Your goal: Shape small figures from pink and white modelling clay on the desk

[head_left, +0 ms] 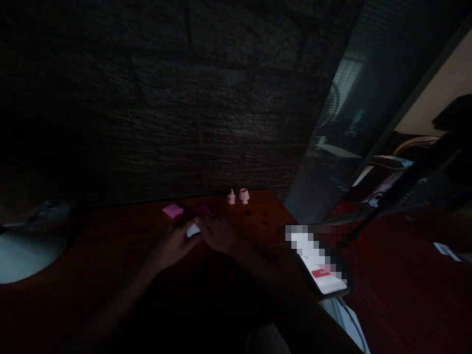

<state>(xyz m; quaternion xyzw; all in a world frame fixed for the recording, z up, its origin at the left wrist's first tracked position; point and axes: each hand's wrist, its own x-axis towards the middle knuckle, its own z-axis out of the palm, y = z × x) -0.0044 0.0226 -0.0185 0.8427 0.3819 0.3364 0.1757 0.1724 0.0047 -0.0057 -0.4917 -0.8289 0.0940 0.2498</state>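
In the dim head view, my left hand (177,242) is closed around a small white object (192,229) whose kind I cannot make out. My right hand (218,234) meets it from the other side, its fingers bent over the edge of that object. Just beyond the hands lie a bright pink, pillow-like square (173,211) and a darker magenta flat piece (202,210), partly behind my right fingers. Two small pale pink shapes stand farther back: a pointed, tiered one (231,197) and a lamp-like one (244,195).
A wooden table (258,211) runs up to a dark stone-block wall (221,98). At its right edge a lit phone (324,273) leans near a cable (352,314). A pale rounded thing (25,258) sits at the left. A glass panel (332,147) rises at the right.
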